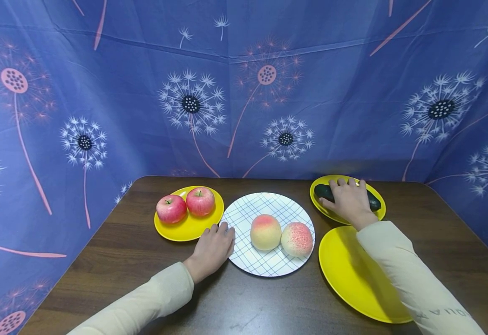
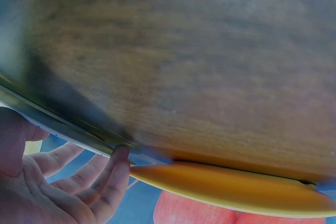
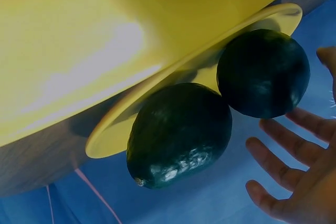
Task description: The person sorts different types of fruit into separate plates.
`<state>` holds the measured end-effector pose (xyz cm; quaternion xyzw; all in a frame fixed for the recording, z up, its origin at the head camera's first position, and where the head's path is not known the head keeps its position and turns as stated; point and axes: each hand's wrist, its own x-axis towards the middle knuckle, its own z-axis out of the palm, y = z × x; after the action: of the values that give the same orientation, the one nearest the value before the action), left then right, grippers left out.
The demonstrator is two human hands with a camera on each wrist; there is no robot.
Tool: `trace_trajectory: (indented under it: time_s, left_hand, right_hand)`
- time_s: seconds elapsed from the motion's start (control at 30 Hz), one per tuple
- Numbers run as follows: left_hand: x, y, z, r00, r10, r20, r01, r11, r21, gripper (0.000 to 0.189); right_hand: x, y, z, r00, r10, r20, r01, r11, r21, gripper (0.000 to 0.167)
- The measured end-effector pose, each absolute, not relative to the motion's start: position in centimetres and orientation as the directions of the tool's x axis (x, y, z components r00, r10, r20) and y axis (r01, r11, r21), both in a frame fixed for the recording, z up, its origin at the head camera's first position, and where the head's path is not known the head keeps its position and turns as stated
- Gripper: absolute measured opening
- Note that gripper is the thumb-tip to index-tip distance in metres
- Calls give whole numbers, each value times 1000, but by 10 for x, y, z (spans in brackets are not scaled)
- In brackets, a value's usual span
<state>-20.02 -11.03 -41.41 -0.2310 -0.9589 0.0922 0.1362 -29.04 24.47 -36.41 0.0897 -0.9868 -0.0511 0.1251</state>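
Observation:
At the back right, my right hand point(image 1: 349, 200) reaches over two dark green, smooth, oval avocados point(image 3: 181, 135) on a small yellow plate point(image 1: 329, 213). Its fingers are spread close beside the rounder one in the right wrist view, not wrapped round it. My left hand point(image 1: 213, 249) is at the left edge of a white plate point(image 1: 269, 270) with blue check lines, a fingertip right at the rim in the left wrist view. That plate bears two peaches, one yellow with a red top point(image 1: 266, 232), one speckled pink point(image 1: 297, 239).
Left of the white plate, a small yellow plate point(image 1: 189, 230) bears two red apples point(image 1: 171, 209). A large yellow plate point(image 1: 353, 279) lies at the right front, partly under my right sleeve point(image 1: 420, 279). A blue dandelion-print cloth point(image 1: 235, 116) hangs behind the wooden table point(image 1: 114, 256).

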Motion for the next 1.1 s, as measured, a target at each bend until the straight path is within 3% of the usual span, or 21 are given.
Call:
trace_trajectory:
  time_s: [0.73,1.1]
  left_hand:
    - [-201,-111,-416,-856,467,221,419,878,-229,27]
    - [-201,-111,-416,-861,461,216,413,880,-233,29]
  right_hand:
    - [-275,238,-358,-923,-256,288,-238,967,95,53]
    - [-265,229,-355,-879,-344,329,-335,938,85,49]
